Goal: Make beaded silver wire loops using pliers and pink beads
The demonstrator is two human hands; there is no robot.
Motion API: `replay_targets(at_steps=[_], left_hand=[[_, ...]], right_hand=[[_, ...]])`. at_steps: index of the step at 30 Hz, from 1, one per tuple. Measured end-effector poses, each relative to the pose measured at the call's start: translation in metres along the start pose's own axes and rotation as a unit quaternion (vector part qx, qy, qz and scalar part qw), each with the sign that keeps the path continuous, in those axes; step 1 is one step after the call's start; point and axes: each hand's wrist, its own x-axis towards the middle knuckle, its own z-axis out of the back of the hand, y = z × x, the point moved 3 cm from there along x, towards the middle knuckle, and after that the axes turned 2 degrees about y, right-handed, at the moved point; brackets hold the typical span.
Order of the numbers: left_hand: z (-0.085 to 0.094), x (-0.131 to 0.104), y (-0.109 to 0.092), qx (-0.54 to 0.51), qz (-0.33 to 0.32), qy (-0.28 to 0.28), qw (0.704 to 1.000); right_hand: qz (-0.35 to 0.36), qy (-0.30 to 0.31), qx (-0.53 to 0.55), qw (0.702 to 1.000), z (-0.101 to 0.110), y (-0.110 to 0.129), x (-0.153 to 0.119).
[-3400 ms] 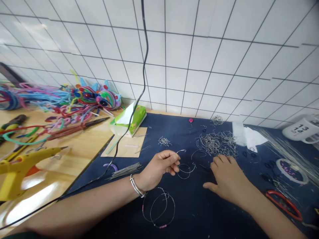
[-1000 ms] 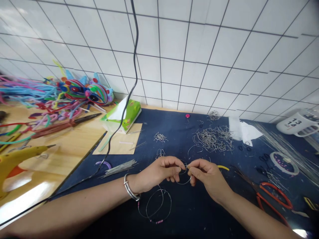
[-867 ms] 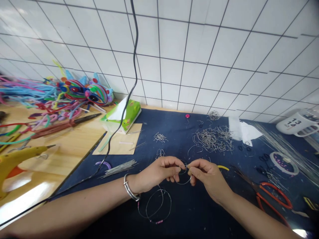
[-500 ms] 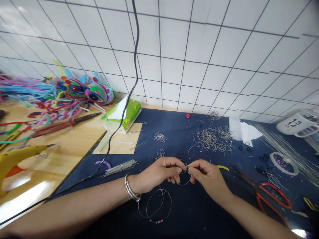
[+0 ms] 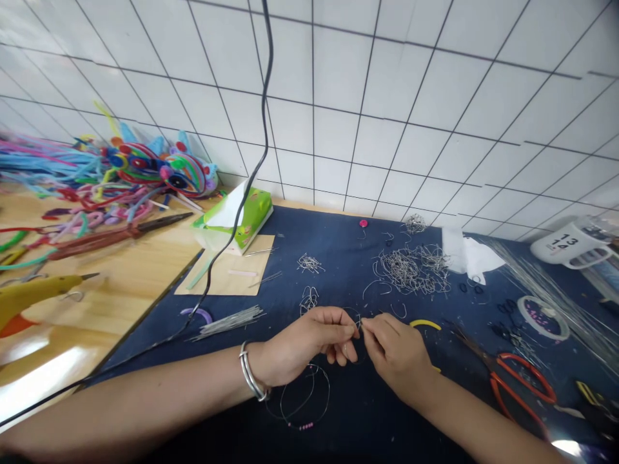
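My left hand, with a silver bangle on its wrist, pinches a thin wire loop between thumb and index finger. My right hand is closed on the same wire from the other side, its fingertips almost touching the left ones. Much of the loop is hidden by the fingers. Below my left hand, a larger wire ring with pink beads lies on the dark blue cloth. A yellow curved piece shows just beyond my right hand.
Tangled wire pieces lie ahead. Orange-handled scissors, a bead dish and a white mug are at right. Left are straight wires, a tissue pack, a yellow glue gun and a black cable.
My right hand has turned, its back now more upward and its fingers more curled. The small loop is less visible between the hands. The view has shifted slightly.
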Motion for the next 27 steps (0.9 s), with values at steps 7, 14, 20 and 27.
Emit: replay_targets(at_steps=[7,14,20,27], left_hand=[[-0.0055,-0.0007,0.0041,-0.084,-0.011,0.000,0.996],[-0.0049,-0.0011,0.0042,-0.125,-0.013,0.007,0.992],[-0.0021,0.0004,0.0064,-0.159,0.009,0.024,0.987],[0.0029,0.0026,0.0099,-0.150,0.024,0.032,0.988]], right_hand=[[0.018,-0.006,-0.050,0.999,-0.0001,0.0048,0.0015],[-0.058,-0.010,0.086,0.995,0.0012,0.0009,0.0070],[-0.128,0.002,0.142,0.982,0.0026,-0.0017,0.0077],[-0.136,0.019,0.137,0.981,0.0067,-0.0002,0.0083]])
